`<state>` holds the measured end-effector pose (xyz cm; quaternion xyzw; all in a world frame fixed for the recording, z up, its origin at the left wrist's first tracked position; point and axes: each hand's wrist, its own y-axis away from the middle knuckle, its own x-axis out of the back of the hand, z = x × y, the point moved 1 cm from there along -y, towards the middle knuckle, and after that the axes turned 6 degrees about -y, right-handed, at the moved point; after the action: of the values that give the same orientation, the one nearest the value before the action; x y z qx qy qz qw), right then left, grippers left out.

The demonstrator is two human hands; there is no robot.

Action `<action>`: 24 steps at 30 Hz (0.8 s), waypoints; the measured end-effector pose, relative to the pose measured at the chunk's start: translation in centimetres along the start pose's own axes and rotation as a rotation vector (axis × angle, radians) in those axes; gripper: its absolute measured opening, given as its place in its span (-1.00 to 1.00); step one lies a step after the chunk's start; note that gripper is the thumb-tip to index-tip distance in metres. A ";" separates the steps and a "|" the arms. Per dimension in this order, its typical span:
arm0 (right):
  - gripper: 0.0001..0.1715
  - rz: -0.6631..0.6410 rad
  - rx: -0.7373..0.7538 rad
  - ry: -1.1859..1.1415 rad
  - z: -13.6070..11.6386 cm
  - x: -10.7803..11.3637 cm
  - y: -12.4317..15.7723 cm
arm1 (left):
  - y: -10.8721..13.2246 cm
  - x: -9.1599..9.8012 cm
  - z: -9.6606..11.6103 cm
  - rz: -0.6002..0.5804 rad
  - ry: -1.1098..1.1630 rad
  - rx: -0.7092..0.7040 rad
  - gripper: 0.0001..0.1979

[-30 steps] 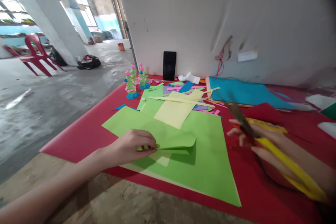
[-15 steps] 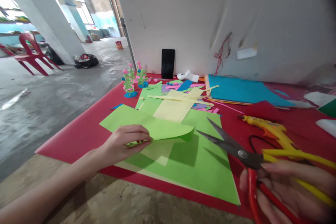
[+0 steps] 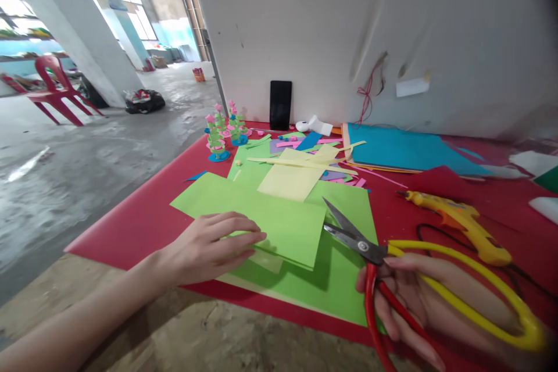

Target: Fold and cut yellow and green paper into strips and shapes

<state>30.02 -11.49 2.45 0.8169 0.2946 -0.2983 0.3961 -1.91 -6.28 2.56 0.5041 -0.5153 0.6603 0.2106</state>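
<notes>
My left hand [image 3: 218, 244] is at the near edge of a light green sheet of paper [image 3: 283, 224], fingers bent over it; the thumb is mostly hidden. The paper's lower right edge looks doubled and stands a little above a larger green sheet [image 3: 344, 290]. In my right hand [image 3: 440, 296] is a pair of scissors [image 3: 364, 246] with one red and one yellow handle. Their blades are parted and point left, with the tips at the right edge of the upper green paper. Pale yellow paper [image 3: 290, 180] lies behind it.
Behind are paper scraps [image 3: 333, 176], small pink and green tree-like ornaments [image 3: 217, 142], a propped phone [image 3: 280, 106] and blue sheets [image 3: 405, 151]. A yellow glue gun [image 3: 462, 221] with its cord lies right, on the red tabletop [image 3: 143, 215]. A white panel [image 3: 305, 29] rises behind.
The scissors have moved left, up to the right edge of the green paper. That paper's curled right side now hangs flatter and lower, and my left hand has shifted slightly right.
</notes>
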 end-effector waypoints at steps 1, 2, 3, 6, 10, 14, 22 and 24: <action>-0.46 -0.002 0.005 -0.010 0.1 -0.2 -0.2 | 0.1 -0.1 0.1 -0.009 -0.070 -0.030 -0.55; -0.47 0.001 0.008 -0.019 0.3 -0.2 -0.4 | 0.1 -0.3 0.3 -0.022 -0.132 -0.056 -0.53; -0.47 0.001 0.012 -0.029 0.4 -0.3 -0.6 | 0.0 -0.4 0.4 -0.042 -0.175 -0.072 -0.54; -0.49 -0.020 0.031 -0.061 1.1 0.3 -1.2 | -0.8 -0.6 0.7 -0.118 -0.135 -0.013 -0.60; -0.44 -0.064 0.060 -0.031 1.9 1.7 -1.9 | -3.0 -0.9 -0.2 -0.245 0.135 0.171 -0.70; -0.45 -0.099 0.079 -0.011 2.3 2.2 -2.1 | -6.0 -2.2 -2.4 -0.250 0.316 0.367 -0.68; -0.46 -0.088 0.111 0.090 2.3 1.4 -1.7 | -10.4 -3.3 -4.1 -0.572 0.650 0.321 -0.66; -0.41 -0.064 0.115 0.132 2.2 1.4 -1.5 | -10.5 -3.1 -3.9 -0.602 0.713 0.291 -0.69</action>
<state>29.26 -12.24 -0.37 0.8465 0.3284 -0.2726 0.3183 5.96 1.94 4.85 0.3973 -0.1449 0.7669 0.4827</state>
